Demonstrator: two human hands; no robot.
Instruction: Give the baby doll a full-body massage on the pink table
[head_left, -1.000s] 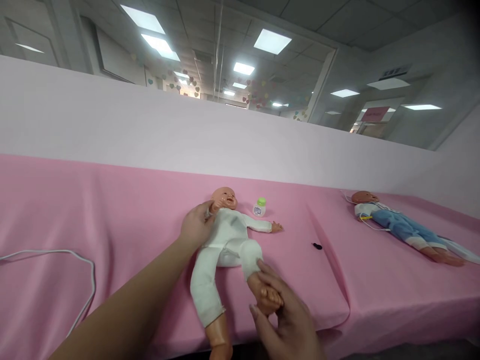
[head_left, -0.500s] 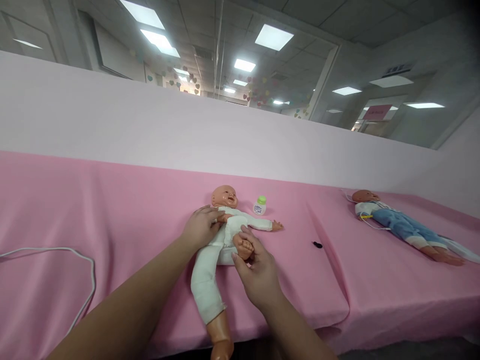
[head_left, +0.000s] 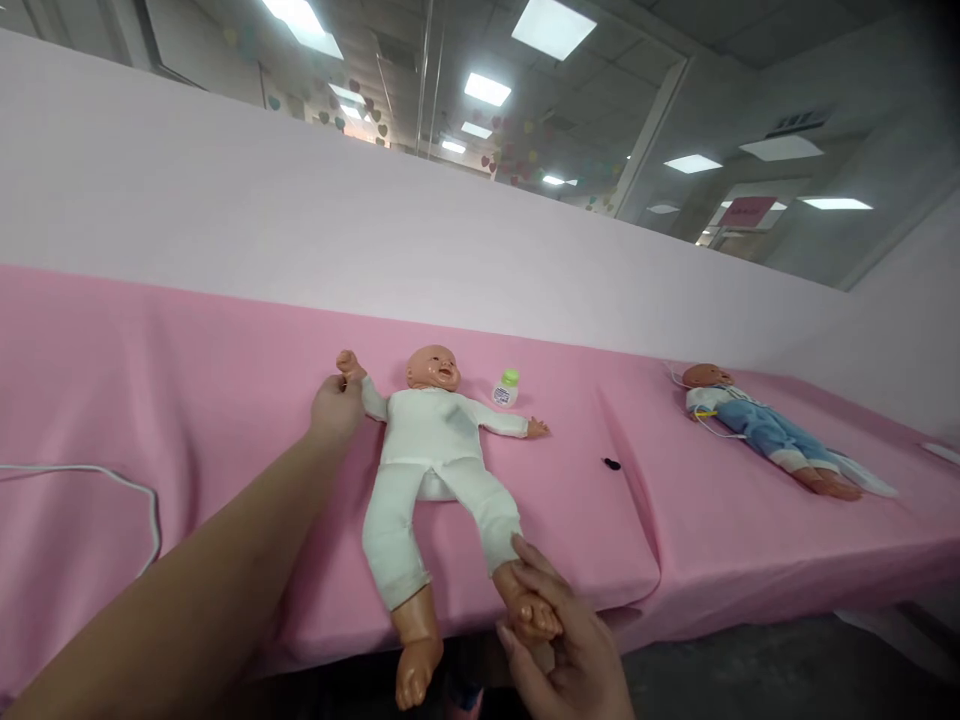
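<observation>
A baby doll [head_left: 431, 430] in white clothing lies on its back on the pink-covered table, its legs reaching over the front edge. My left hand [head_left: 337, 408] is closed around the doll's raised arm, just below its small fist, out to the left of the head. Down at the near edge, my right hand [head_left: 570, 640] wraps around the doll's foot on the right side, thumb beneath and fingers along the ankle. The other leg hangs free over the edge. A small clear bottle with a green cap [head_left: 505, 388] stands beside the doll's head.
To the right, a second doll in blue trousers [head_left: 780, 435] lies with a thin tube and a yellow piece at its side. A small black object [head_left: 612, 464] rests on the pink cover [head_left: 570, 510]. A white cable [head_left: 154, 510] runs at left; a white wall stands behind.
The doll's arm has swung from across its chest out to the left and up with my left hand. My right hand has drawn the bent leg down and straight toward the front edge.
</observation>
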